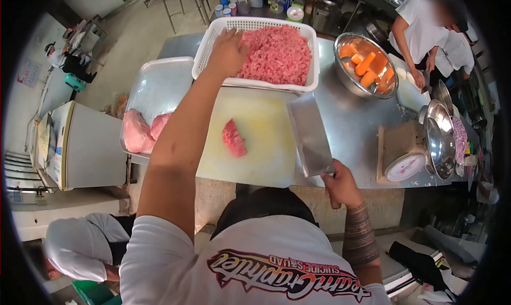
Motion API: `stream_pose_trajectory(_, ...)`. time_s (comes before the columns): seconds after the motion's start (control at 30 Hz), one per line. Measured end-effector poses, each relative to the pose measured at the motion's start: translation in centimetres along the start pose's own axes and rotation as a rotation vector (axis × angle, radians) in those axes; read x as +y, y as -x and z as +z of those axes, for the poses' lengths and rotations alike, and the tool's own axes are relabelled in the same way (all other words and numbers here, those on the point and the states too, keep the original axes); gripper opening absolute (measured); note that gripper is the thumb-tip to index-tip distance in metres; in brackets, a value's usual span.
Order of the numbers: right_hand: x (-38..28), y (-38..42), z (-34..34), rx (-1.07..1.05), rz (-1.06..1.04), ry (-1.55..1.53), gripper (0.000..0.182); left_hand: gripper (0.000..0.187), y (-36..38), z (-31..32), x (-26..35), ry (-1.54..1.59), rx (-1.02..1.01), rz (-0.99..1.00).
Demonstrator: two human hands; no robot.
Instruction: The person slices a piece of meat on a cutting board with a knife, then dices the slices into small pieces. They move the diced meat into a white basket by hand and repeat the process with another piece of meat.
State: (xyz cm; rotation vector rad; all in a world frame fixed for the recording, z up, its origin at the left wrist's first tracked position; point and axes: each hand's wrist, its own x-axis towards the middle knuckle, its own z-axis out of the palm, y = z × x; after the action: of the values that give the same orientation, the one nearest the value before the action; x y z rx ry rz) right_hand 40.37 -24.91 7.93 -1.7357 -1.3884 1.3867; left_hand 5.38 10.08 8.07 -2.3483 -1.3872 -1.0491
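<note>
My left hand (229, 52) reaches over the left part of a white plastic basket (254, 23), fingers stretched out beside a heap of diced pink meat (279, 55). Whether its fingertips touch the meat is hard to see. In my right hand (341, 185) is the handle of a cleaver (310, 137), its broad blade lying over the right edge of a pale cutting board (266, 129). A single strip of red meat (233, 139) rests on the board. Larger raw meat pieces (137, 132) sit in a metal tray (165, 71), partly hidden by my left forearm.
A steel bowl (340, 76) with peeled carrots (365, 64) stands right of the basket. Nearer me on the right are a dial scale (404, 153) and stacked metal bowls (441, 129). Co-workers (426, 31) work at the table's far right; another person (85, 246) bends at lower left.
</note>
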Motion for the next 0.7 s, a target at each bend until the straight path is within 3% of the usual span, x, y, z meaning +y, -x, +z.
stream_pose_trajectory(0.07,0.2,0.7,2.2,-0.029,0.063,0.048,0.022,0.031,6.4,-2.3,0.6,0.212,-0.171,-0.204)
stream_pose_trajectory(0.13,0.6,1.3,5.1,-0.058,0.118,0.063,0.021,0.023,14.8,-2.9,2.2,0.222,-0.245,-0.343)
stream_pose_trajectory(0.23,0.9,0.6,9.6,0.000,-0.008,0.238,0.023,0.030,23.1,-3.4,5.2,0.232,-0.240,-0.308)
stream_pose_trajectory(0.27,-0.9,0.5,10.6,-0.032,0.059,0.322,0.031,0.031,24.7,-3.3,6.2,0.253,-0.231,-0.298)
stream_pose_trajectory(0.4,-0.7,1.0,14.7,0.062,-0.097,0.312,0.039,0.035,25.2,-4.0,6.8,0.436,-0.240,-0.385)
stream_pose_trajectory(0.5,0.4,2.4,16.4,0.152,-0.059,0.446,0.044,0.035,25.0,-3.8,5.8,0.393,-0.319,-0.356)
stream_pose_trajectory(0.6,-2.2,2.6,16.0,0.160,-0.023,0.597,0.042,0.023,25.0,-3.2,5.5,0.240,-0.297,-0.184)
stream_pose_trajectory(0.7,-5.4,3.2,15.9,0.144,-0.058,0.638,0.037,0.024,25.2,-2.6,5.7,0.199,-0.318,-0.222)
